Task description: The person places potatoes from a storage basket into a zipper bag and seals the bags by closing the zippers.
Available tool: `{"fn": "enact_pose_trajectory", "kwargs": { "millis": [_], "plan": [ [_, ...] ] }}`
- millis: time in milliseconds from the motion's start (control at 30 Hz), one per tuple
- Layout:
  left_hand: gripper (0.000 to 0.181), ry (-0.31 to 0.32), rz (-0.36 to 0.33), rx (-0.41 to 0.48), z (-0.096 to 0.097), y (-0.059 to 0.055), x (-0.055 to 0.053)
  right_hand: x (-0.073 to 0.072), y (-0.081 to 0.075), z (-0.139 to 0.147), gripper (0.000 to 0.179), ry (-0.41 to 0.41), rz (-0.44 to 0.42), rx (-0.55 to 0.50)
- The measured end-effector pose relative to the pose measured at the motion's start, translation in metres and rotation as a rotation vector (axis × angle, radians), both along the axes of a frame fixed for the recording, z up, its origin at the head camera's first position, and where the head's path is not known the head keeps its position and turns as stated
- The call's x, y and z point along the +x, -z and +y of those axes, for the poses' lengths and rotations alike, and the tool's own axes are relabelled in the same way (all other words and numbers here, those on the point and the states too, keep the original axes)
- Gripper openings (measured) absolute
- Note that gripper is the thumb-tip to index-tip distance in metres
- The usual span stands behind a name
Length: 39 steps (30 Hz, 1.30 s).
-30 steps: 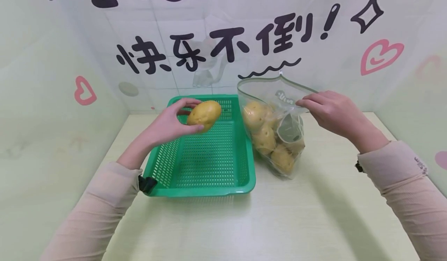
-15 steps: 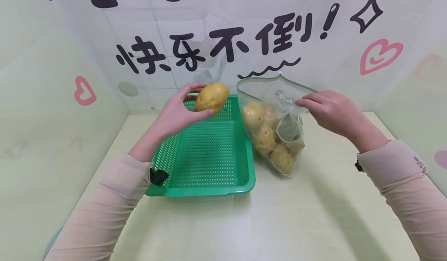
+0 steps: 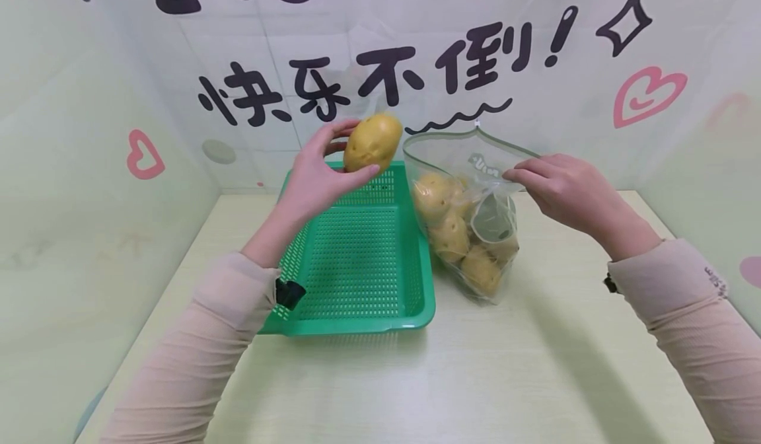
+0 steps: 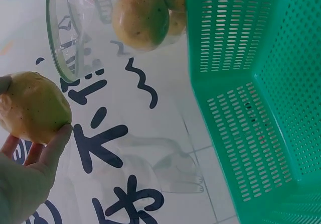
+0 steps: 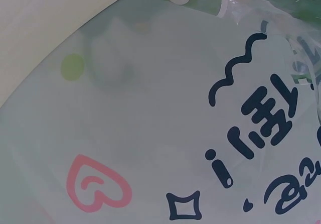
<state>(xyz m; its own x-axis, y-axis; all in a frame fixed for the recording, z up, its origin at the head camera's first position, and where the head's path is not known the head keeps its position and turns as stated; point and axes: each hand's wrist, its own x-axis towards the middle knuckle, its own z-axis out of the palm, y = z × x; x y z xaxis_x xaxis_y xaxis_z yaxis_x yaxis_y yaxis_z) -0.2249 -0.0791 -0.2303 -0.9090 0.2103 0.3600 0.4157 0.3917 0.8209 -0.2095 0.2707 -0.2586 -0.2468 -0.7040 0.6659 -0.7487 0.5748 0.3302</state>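
A yellow potato (image 3: 373,144) is held up by my left hand (image 3: 318,176), thumb below and fingers behind it, above the far side of the green basket (image 3: 351,327). The left wrist view shows the same potato (image 4: 35,108) near the open mouth of the bag. My right hand (image 3: 567,189) pinches the right part of the rim of a clear zip bag (image 3: 442,150). Its mouth stands open, and several potatoes (image 3: 450,236) lie inside. In the right wrist view only part of the bag (image 5: 281,13) shows; the hand is out of that view.
The basket stands on a pale table (image 3: 475,371), just left of the bag. Behind them rises a white backdrop (image 3: 357,28) with black lettering. Pale side panels (image 3: 89,186) close in the table on both sides.
My left hand has risen and moved right with the potato, from over the basket toward the bag's mouth. My right hand and the bag have stayed in place.
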Motion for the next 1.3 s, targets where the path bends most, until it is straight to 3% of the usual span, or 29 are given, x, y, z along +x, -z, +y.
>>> {"fn": "enact_pose_trajectory", "kwargs": {
  "millis": [233,533,1300],
  "plan": [
    [0.066,0.005,0.057,0.032,0.011,-0.004,0.001,0.001,0.000,0.001,0.030,0.000,0.002,0.002],
    [0.068,-0.013,0.079,0.052,0.022,-0.005,-0.001,0.001,0.000,0.001,0.030,0.005,-0.003,0.007],
    [0.067,0.070,0.164,0.069,0.069,-0.009,-0.005,0.001,0.000,0.001,0.028,0.007,-0.001,0.006]
  ]
}}
